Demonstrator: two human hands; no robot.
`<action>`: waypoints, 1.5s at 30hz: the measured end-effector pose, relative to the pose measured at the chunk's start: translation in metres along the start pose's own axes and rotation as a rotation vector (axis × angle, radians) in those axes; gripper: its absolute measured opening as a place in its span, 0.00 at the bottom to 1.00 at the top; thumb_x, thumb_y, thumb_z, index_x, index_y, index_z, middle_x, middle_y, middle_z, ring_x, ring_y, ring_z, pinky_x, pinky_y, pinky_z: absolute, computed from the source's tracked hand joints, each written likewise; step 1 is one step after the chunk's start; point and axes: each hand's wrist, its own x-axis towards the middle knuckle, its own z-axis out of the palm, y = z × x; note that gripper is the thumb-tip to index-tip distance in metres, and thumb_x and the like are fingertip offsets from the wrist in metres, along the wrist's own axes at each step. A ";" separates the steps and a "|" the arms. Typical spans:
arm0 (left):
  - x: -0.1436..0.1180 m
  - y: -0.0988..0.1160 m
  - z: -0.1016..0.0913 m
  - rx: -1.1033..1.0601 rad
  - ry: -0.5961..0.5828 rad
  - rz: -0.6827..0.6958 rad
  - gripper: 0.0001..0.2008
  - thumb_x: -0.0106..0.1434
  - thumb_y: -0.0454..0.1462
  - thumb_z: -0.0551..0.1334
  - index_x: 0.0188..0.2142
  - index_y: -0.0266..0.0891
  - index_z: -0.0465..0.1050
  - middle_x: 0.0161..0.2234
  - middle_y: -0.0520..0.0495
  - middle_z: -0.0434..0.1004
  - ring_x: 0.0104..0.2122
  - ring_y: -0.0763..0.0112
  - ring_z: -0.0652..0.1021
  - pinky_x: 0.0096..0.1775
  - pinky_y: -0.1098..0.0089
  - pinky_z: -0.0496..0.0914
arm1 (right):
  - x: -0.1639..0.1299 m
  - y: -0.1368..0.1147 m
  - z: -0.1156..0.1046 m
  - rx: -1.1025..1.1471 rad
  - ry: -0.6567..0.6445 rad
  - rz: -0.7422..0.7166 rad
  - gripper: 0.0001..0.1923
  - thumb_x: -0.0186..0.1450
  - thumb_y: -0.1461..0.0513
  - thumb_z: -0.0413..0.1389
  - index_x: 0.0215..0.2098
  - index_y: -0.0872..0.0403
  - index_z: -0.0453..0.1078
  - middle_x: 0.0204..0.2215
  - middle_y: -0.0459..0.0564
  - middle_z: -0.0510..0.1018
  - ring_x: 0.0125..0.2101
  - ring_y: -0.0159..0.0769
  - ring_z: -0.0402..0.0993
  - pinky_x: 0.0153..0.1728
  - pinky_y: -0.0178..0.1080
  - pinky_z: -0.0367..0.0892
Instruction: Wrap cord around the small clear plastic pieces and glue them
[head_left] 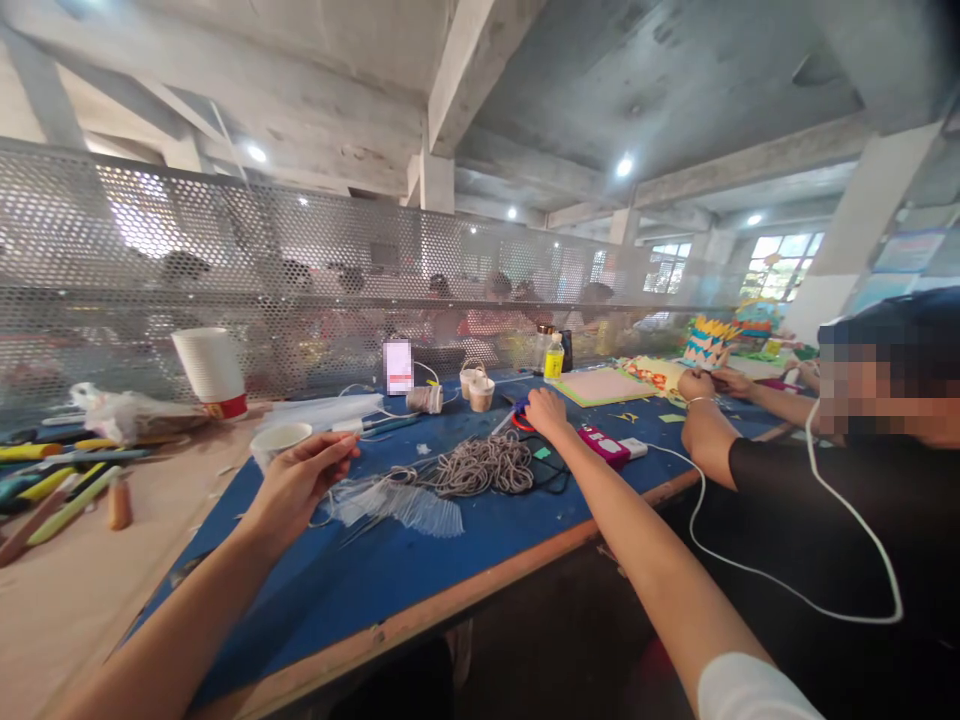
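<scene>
My left hand (304, 482) is raised over the table's left part, beside a white cup (279, 440). Its thumb and fingers are pinched together; whatever is between them is too small to make out. Farther right, my right hand (546, 412) reaches out with its fingers closed on the blue and red handles of a pair of scissors (520, 418). Between my hands lies a tangled heap of grey-brown cord (484, 465). Clear plastic strips (431, 512) are spread in front of it, near my left wrist.
Tools with coloured handles (71, 490) lie at left near a stack of paper cups (211, 372). A phone (398, 367), small cups (481, 394) and a yellow bottle (553, 358) stand farther back. A magenta box (604, 446) has a white cable. A co-worker (780, 520) sits at right.
</scene>
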 end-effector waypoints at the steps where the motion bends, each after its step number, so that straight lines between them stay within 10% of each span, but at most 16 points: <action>1: 0.000 -0.001 0.000 -0.001 0.000 -0.002 0.14 0.49 0.39 0.74 0.34 0.37 0.79 0.29 0.50 0.78 0.25 0.80 0.72 0.27 0.84 0.68 | 0.002 0.009 0.004 -0.022 -0.017 0.035 0.17 0.67 0.63 0.49 0.49 0.63 0.72 0.49 0.68 0.73 0.50 0.48 0.69 0.46 0.43 0.63; 22: -0.002 -0.002 0.003 0.036 -0.001 -0.027 0.16 0.46 0.41 0.75 0.34 0.37 0.80 0.28 0.50 0.79 0.23 0.81 0.72 0.26 0.83 0.69 | 0.016 0.051 0.021 -0.087 -0.025 0.045 0.17 0.69 0.55 0.50 0.47 0.56 0.74 0.46 0.59 0.76 0.49 0.46 0.69 0.46 0.40 0.63; 31: -0.003 -0.002 0.004 0.044 0.009 -0.028 0.14 0.47 0.40 0.75 0.33 0.36 0.79 0.28 0.48 0.78 0.23 0.79 0.72 0.24 0.82 0.69 | 0.004 0.007 0.025 -0.070 0.020 -0.198 0.16 0.68 0.54 0.52 0.50 0.50 0.72 0.48 0.53 0.74 0.52 0.43 0.64 0.50 0.38 0.61; 45: -0.008 0.003 0.012 0.034 0.017 -0.041 0.15 0.45 0.40 0.75 0.32 0.36 0.80 0.27 0.49 0.78 0.23 0.80 0.71 0.24 0.82 0.66 | 0.007 -0.040 0.043 -0.097 -0.045 -0.181 0.15 0.69 0.61 0.50 0.47 0.60 0.72 0.47 0.62 0.73 0.48 0.46 0.69 0.46 0.40 0.65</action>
